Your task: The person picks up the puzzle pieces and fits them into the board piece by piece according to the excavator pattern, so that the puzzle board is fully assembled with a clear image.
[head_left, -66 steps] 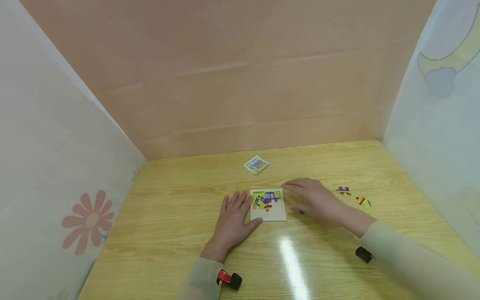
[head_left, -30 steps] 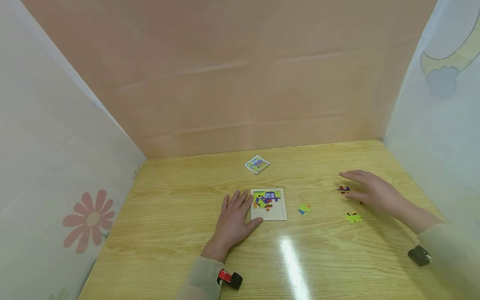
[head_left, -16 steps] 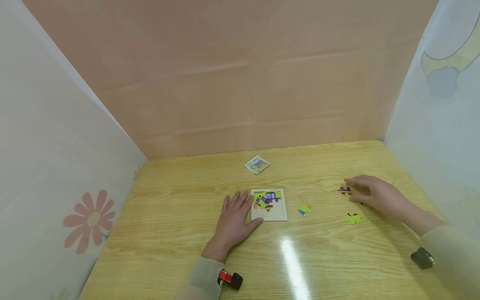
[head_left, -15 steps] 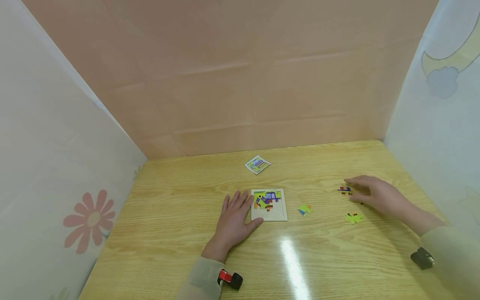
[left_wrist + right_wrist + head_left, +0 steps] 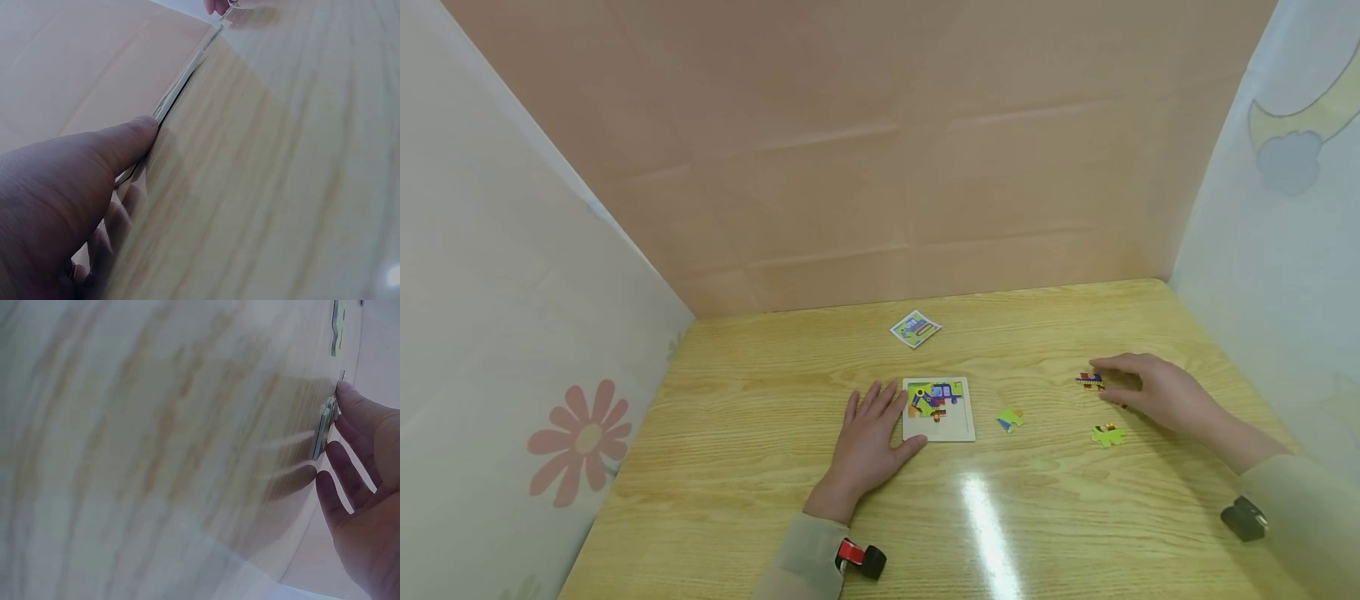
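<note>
My left hand [image 5: 865, 450] rests with its fingers spread along the left side of a square puzzle board [image 5: 951, 429], the thumb at its front left corner. In the left wrist view the thumb [image 5: 131, 137] touches the board's edge. Part of a purple digger picture fills the board's upper half. To the right, my right hand [image 5: 1168, 398] arches over the table, thumb and forefinger apart on either side of a dark striped puzzle piece [image 5: 1089, 381]. Another piece lies mostly hidden beneath this hand; a thick-edged puzzle piece [image 5: 320, 432] shows below the fingers in the right wrist view.
A green puzzle piece [image 5: 1107, 435] lies in front of the right hand. Between board and right hand lies a green-and-blue puzzle piece [image 5: 1010, 418]. A small picture card [image 5: 915, 329] lies behind the board. Cloth walls [image 5: 880, 167] border the wooden table [image 5: 760, 375].
The right hand has moved right from the board to the striped piece, and its forefinger has come lower. A green-and-blue piece now shows beside the board. The left hand has stayed put.
</note>
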Demonstrator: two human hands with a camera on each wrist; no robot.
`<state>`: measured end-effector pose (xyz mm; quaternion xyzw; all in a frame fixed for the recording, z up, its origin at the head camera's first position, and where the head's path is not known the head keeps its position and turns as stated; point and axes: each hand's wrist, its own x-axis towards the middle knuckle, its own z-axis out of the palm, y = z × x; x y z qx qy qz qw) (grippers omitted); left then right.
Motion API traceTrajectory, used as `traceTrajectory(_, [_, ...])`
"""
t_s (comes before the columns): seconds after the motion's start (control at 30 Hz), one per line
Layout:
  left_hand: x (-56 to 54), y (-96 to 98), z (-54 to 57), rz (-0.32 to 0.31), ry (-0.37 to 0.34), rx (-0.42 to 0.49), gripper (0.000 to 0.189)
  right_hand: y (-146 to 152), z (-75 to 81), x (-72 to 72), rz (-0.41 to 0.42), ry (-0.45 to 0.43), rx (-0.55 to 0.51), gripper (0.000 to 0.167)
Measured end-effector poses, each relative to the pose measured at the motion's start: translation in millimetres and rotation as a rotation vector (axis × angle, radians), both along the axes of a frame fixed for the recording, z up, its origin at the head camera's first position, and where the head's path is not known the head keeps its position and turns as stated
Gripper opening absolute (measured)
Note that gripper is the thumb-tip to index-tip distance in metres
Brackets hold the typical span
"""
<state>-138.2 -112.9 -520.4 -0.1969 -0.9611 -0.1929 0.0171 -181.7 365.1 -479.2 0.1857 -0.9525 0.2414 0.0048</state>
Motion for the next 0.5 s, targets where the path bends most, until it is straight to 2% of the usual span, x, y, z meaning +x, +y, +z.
traceTrajectory(0.5, [0.4, -0.3, 1.8, -0.006, 0.012, 0.009, 0.08, -3.6, -0.2, -0.7, -0.019, 0.08, 0.008, 0.036])
